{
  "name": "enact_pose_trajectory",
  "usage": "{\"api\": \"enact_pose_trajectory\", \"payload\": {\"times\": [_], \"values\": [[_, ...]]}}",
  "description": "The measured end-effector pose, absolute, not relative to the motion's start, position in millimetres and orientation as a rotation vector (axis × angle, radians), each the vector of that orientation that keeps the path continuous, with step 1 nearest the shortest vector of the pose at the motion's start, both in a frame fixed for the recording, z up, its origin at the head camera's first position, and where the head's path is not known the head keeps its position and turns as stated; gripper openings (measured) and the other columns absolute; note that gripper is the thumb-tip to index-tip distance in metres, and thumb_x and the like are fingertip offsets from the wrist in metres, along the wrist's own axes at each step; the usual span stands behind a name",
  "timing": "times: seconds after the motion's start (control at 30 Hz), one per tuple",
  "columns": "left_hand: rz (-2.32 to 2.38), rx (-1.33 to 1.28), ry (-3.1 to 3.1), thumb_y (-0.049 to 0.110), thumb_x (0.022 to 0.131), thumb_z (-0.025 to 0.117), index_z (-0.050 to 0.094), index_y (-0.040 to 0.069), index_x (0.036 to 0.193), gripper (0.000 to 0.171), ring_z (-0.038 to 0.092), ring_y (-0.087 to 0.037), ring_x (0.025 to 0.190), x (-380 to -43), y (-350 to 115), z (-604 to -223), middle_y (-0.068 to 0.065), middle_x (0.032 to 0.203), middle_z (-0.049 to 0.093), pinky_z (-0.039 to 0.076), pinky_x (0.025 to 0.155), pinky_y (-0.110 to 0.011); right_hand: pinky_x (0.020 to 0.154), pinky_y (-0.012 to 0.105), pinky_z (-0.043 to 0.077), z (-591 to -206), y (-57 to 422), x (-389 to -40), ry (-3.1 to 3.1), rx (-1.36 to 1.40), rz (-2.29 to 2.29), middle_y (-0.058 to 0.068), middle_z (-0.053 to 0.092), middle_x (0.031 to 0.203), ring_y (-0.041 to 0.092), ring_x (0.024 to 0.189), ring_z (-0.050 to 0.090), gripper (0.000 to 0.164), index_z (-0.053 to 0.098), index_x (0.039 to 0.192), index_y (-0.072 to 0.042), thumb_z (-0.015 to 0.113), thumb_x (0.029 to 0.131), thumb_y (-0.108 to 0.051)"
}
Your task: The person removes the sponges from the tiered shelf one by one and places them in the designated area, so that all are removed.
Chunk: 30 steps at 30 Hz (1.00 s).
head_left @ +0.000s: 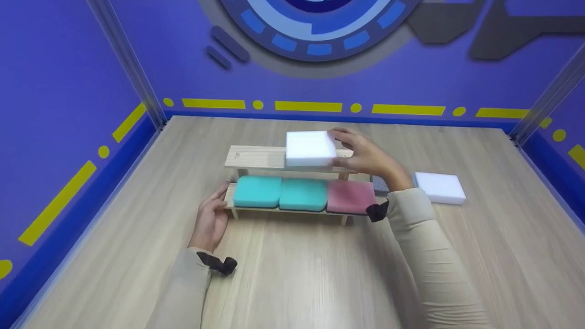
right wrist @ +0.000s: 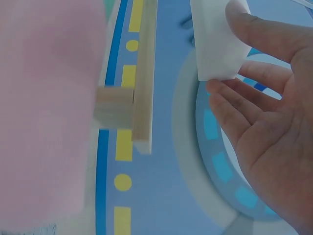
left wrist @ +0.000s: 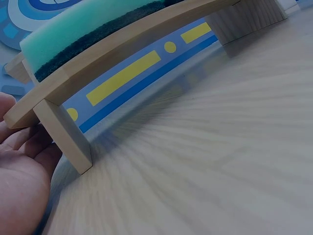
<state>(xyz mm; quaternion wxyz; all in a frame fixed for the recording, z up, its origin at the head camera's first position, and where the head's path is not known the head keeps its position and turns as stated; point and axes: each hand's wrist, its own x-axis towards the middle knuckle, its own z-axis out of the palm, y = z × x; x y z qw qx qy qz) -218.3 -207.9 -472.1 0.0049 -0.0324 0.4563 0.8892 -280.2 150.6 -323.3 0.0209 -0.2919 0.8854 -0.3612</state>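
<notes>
My right hand [head_left: 365, 157] pinches a white melamine sponge [head_left: 311, 148] by its right side, thumb on one edge and fingers on the other. In the right wrist view, a gap separates this white sponge [right wrist: 220, 44] from the upper board [right wrist: 145, 73]. Below, a two-tier wooden rack [head_left: 256, 157] carries two teal scrub sponges [head_left: 258, 192] and a pink one [head_left: 351, 196] side by side on its lower tier. My left hand [head_left: 212, 219] holds that tier's left end, its fingers [left wrist: 36, 142] under the board.
To the right of the rack lie another white sponge [head_left: 439, 187] and a grey sponge [head_left: 379, 184], partly hidden by my right arm. Blue walls with yellow marks [head_left: 308, 106] enclose the wooden tabletop [head_left: 283, 265] at the back and sides.
</notes>
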Motion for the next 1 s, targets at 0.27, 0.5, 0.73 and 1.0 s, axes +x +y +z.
{"api": "enact_pose_trajectory", "payload": {"times": [0.27, 0.5, 0.73, 1.0], "values": [[2.787, -0.137, 1.425, -0.011, 0.087, 0.031, 0.018, -0.007, 0.15, 0.064, 0.013, -0.02, 0.149, -219.6, -207.5, -471.8, -0.016, 0.161, 0.012, 0.016, 0.121, -0.028, 0.112, 0.05, 0.035, -325.3, 170.3, -275.9, 2.757, -0.865, -1.112, 0.02, 0.034, 0.15, 0.039, 0.134, 0.04, 0.07, 0.038, 0.144, 0.003, 0.07, 0.083, -0.008], [2.795, -0.131, 1.41, -0.011, 0.087, 0.032, 0.019, -0.007, 0.15, 0.064, 0.015, -0.02, 0.148, -218.8, -208.6, -473.3, -0.015, 0.161, 0.013, 0.016, 0.121, -0.028, 0.115, 0.047, 0.03, -327.6, 186.2, -273.7, 2.716, -0.862, -1.144, 0.02, 0.032, 0.15, 0.038, 0.139, 0.034, 0.071, 0.036, 0.145, 0.004, 0.07, 0.084, -0.006], [2.798, -0.136, 1.41, -0.011, 0.087, 0.032, 0.018, -0.007, 0.15, 0.065, 0.013, -0.02, 0.149, -219.6, -207.5, -473.4, -0.015, 0.161, 0.012, 0.015, 0.121, -0.028, 0.115, 0.049, 0.03, -328.6, 205.9, -269.9, 2.73, -0.862, -1.14, 0.023, 0.031, 0.15, 0.04, 0.139, 0.033, 0.072, 0.034, 0.145, 0.006, 0.07, 0.085, -0.01], [2.808, -0.124, 1.397, -0.012, 0.086, 0.03, 0.017, -0.007, 0.15, 0.065, 0.013, -0.022, 0.149, -219.2, -207.2, -473.2, -0.016, 0.161, 0.013, 0.015, 0.121, -0.03, 0.115, 0.047, 0.028, -331.8, 228.9, -265.1, 2.729, -0.814, -1.169, 0.023, 0.03, 0.15, 0.04, 0.14, 0.032, 0.068, 0.034, 0.145, 0.006, 0.068, 0.087, -0.007]]}}
